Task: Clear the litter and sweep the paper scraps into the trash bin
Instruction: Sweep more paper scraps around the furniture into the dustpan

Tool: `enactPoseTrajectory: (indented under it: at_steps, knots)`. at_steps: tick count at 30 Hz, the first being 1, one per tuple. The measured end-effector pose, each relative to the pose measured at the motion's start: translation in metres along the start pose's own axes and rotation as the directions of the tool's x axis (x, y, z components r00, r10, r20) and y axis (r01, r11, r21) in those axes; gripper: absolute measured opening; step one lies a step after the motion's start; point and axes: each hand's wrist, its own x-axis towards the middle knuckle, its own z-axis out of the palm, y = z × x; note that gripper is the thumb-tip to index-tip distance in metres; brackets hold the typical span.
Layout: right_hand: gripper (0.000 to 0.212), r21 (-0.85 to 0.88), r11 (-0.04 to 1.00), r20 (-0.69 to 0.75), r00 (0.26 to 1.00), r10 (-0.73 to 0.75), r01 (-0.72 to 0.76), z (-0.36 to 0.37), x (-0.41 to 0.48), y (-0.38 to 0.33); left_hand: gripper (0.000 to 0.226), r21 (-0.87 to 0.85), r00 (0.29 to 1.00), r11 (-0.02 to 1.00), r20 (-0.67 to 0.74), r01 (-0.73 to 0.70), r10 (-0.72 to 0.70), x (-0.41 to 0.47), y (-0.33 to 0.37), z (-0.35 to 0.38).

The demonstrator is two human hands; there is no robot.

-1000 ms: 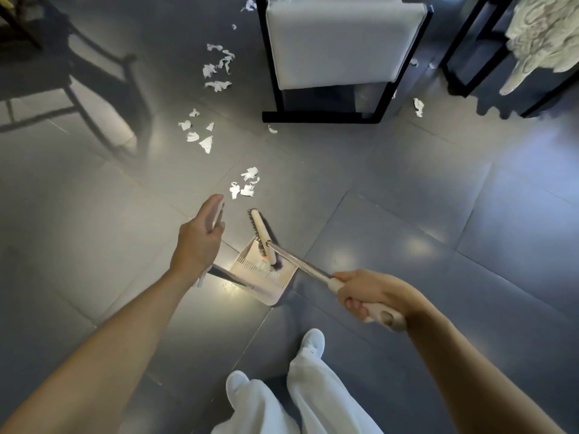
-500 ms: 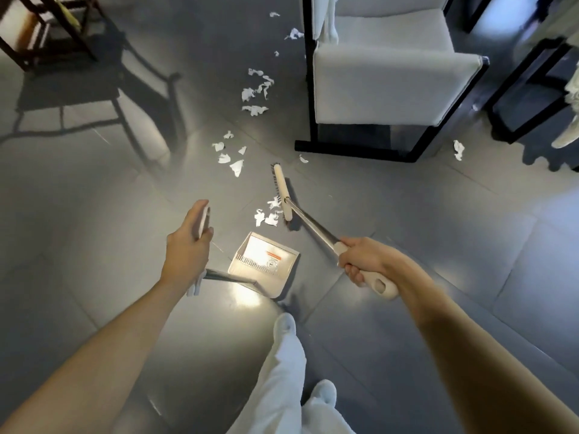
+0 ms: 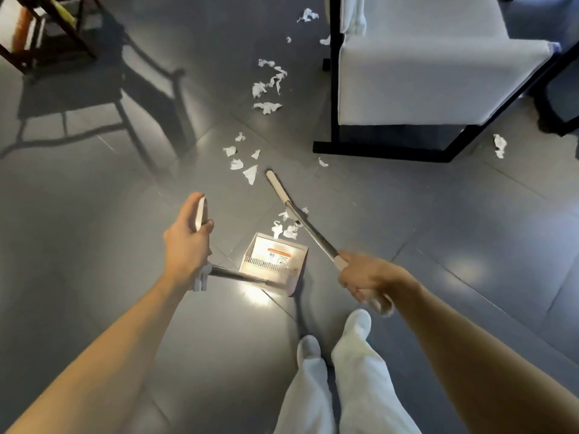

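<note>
1. The left hand (image 3: 188, 239) grips the pale top of the dustpan's handle. The dustpan (image 3: 272, 264) sits on the grey tiled floor (image 3: 438, 230).
2. The right hand (image 3: 366, 277) grips the broom (image 3: 279, 191), whose head reaches out beyond a small heap of paper scraps (image 3: 286, 228) just at the dustpan's mouth.
3. More scraps (image 3: 244, 164) trail off beside a white armchair (image 3: 432, 76).
4. A dark wooden chair (image 3: 47, 29) stands far left.

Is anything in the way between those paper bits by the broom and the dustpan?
No, nothing visible. The paper bits lie right at the mouth of the dustpan, with only bare floor between. The broom, in the right hand, has its head beyond them.
</note>
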Motion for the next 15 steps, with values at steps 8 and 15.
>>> enactPoseTrajectory:
  at_steps: [8,15]
  knots:
    - [0.031,0.025,0.999,0.262,0.965,0.014,-0.021,-0.061,-0.040,-0.024,0.046,0.021,0.999,0.999,0.034,-0.025,0.024,0.021,0.028,0.017]
    - [0.047,0.047,0.999,0.166,0.986,-0.016,0.008,-0.120,-0.042,-0.028,0.046,0.049,0.999,0.999,0.041,-0.020,0.018,0.034,0.051,0.046]
